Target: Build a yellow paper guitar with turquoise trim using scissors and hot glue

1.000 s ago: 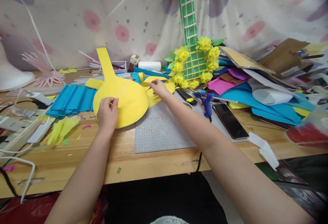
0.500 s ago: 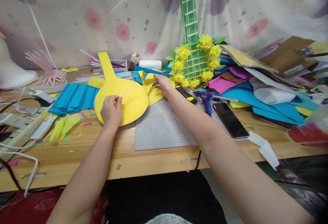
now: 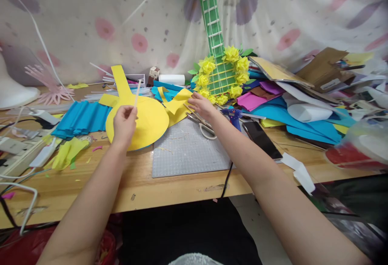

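My left hand [image 3: 125, 124] pinches a thin pale stick [image 3: 138, 92], which points upward. Beneath it lies a yellow guitar-shaped cutout [image 3: 148, 123], with blue along its lower edge and its neck pointing away from me. Over to the right, my right hand [image 3: 201, 105] reaches out with its fingers extended, at the edge of yellow paper offcuts [image 3: 178, 105]. A pair of scissors [image 3: 207, 132] shows just below that hand; the hand partly hides it. Whether my right fingers touch the paper or the scissors is unclear.
Behind stands a green paper guitar [image 3: 216, 34] with yellow flowers. A glue gun [image 3: 233, 116] and a phone [image 3: 262, 139] lie right of the grey cutting mat [image 3: 188, 155]. Coloured paper [image 3: 303, 119] is heaped at right. Pleated blue paper [image 3: 81, 117] and a power strip [image 3: 18, 155] are at left.
My left hand has raised the stick from lying across the yellow cutout to upright. The scissors have come into view below my right hand. The whole view has shifted slightly.
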`<action>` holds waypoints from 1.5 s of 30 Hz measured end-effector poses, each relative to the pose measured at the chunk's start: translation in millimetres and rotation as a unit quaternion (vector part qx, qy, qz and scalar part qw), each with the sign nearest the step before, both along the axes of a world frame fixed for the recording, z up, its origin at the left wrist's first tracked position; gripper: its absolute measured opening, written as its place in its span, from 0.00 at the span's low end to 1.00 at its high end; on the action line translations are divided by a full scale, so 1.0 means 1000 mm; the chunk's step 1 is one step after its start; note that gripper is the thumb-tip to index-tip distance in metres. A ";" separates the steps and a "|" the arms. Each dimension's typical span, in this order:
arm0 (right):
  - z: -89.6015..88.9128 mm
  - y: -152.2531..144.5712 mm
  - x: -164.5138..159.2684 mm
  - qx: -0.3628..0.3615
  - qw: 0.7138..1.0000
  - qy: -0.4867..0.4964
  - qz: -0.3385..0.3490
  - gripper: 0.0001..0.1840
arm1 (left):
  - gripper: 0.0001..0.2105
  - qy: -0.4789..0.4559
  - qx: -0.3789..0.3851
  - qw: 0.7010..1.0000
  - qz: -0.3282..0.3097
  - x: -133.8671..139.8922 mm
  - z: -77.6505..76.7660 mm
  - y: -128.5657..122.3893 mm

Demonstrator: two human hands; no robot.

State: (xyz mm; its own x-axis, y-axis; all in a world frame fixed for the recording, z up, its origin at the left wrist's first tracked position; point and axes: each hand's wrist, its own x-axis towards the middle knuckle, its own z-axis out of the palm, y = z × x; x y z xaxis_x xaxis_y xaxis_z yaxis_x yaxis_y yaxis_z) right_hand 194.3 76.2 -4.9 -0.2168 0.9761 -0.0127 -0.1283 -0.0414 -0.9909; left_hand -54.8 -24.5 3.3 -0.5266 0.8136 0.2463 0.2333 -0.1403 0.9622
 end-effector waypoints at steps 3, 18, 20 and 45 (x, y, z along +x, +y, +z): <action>0.004 -0.005 -0.007 0.014 0.991 -0.126 -0.047 0.29 | 0.04 -0.209 -0.092 0.964 -0.136 0.022 0.011 0.002; -0.024 -0.058 -0.048 0.037 0.989 0.024 0.140 0.11 | 0.03 0.202 0.025 0.976 -0.079 0.054 0.016 0.010; -0.030 -0.056 -0.038 0.030 0.991 0.014 0.129 0.10 | 0.07 0.326 0.042 0.944 -0.013 0.014 0.027 0.012; -0.049 -0.067 -0.012 -0.071 0.996 0.016 0.046 0.08 | 0.22 0.486 -0.383 0.745 0.249 -0.187 0.028 -0.002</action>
